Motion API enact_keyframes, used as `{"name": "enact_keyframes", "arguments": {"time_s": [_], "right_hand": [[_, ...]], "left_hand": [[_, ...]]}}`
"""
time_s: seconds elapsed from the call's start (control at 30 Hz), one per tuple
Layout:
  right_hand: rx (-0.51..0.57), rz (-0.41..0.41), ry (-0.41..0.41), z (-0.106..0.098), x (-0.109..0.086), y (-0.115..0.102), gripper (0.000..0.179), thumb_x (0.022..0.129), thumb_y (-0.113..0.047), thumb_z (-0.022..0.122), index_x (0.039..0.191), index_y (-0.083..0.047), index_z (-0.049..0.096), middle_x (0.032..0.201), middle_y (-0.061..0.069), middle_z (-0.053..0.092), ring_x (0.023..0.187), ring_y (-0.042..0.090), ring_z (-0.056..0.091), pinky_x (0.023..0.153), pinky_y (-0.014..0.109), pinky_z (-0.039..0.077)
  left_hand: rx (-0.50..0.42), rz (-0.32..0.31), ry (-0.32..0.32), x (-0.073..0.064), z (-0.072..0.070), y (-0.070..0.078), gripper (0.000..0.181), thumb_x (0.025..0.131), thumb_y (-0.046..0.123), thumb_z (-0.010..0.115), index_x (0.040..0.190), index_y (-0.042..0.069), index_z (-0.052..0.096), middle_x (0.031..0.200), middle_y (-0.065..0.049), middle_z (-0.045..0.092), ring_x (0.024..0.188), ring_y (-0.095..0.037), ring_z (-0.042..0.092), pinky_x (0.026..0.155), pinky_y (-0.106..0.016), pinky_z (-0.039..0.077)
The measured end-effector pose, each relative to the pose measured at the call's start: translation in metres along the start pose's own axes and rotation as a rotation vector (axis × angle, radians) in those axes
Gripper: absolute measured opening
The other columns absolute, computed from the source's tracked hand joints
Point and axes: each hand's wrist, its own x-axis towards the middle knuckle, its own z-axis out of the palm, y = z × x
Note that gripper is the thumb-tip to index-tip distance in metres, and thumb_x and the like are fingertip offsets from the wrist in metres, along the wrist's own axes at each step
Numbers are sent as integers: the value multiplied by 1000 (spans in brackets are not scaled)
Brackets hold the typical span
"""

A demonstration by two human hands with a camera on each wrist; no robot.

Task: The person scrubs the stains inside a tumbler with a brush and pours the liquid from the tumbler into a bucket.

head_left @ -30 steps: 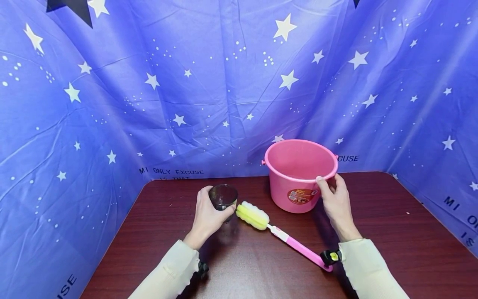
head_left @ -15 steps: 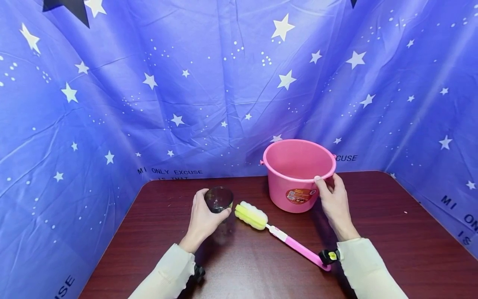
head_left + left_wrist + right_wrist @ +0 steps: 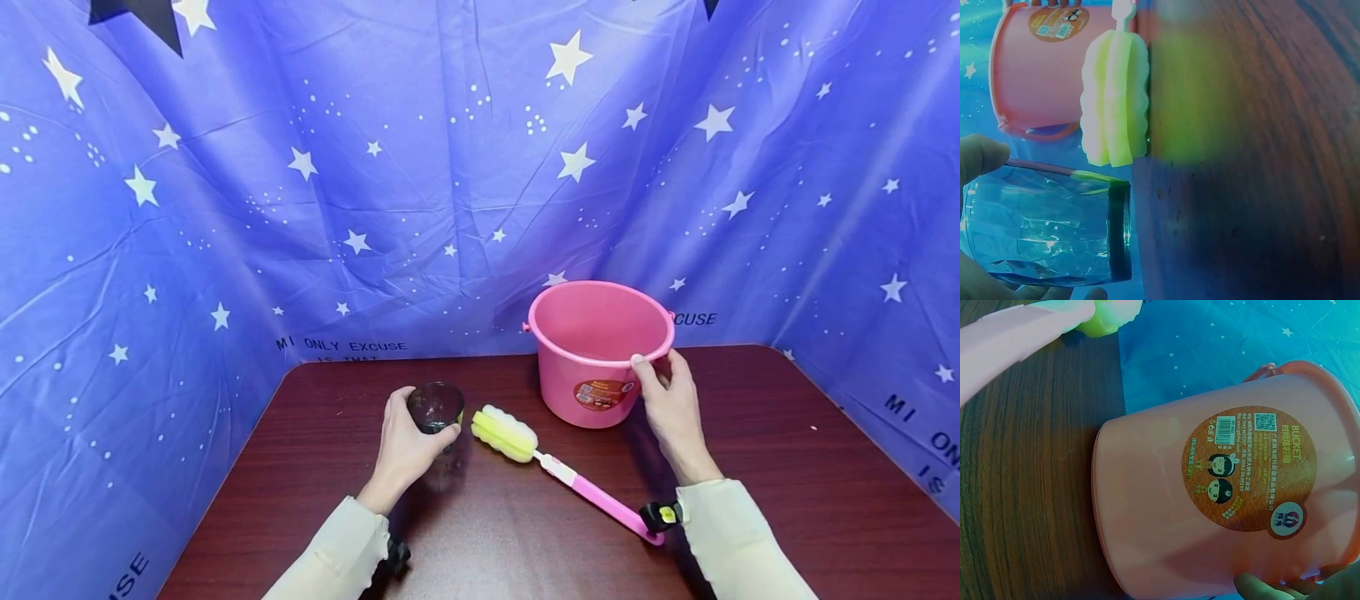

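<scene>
My left hand (image 3: pixel 405 446) holds a dark, see-through drinking glass (image 3: pixel 437 408), upright, with thumb and fingers around its sides. In the left wrist view the glass (image 3: pixel 1054 225) shows its thick base just clear of the tabletop. On the right, my right hand (image 3: pixel 675 408) grips the near right rim of a pink bucket (image 3: pixel 558 379), thumb outside; the other fingers are partly hidden. The bucket stands upright on the table, its round orange label (image 3: pixel 1250 472) facing me. Between glass and bucket lies a bottle brush (image 3: pixel 506 435) with a yellow and white sponge head and pink handle.
The dark red wooden table (image 3: pixel 495 542) reaches back to a blue star-patterned curtain (image 3: pixel 420 208), which also hangs at both sides. The brush handle (image 3: pixel 607 500) runs diagonally toward my right wrist, its end beside the black wrist camera (image 3: pixel 662 515).
The left hand has moved the glass a little left and toward me, away from the brush head. The right hand, bucket and brush stay where they were.
</scene>
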Motion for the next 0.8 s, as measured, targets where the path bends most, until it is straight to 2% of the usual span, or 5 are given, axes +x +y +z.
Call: {"name": "enact_keyframes", "arguments": {"time_s": [0.27,0.57,0.8], "right_hand": [[-2,1,2,0,-1,-1,58,96,-30,55,144,-5,35,139,15,42,116,20,49,91,22,44],[26,-13,10,2,-2,-1,57,95,-30,57,141,-3,38,134,14,46,111,15,51,86,15,42],[17,-10,4,1,-1,0,57,96,-28,56,143,-3,36,136,15,43,108,13,52,83,14,43]], "left_hand": [[-12,-29,2,-2,2,-2,82,63,29,85,127,3,41,120,-16,49,109,-31,54,89,-47,46],[-15,-41,19,-4,5,-5,82,61,26,86,125,1,42,118,-19,49,107,-34,54,87,-50,46],[-37,-59,12,-5,7,-6,81,61,25,86,125,1,42,118,-19,49,107,-34,55,88,-49,46]]}}
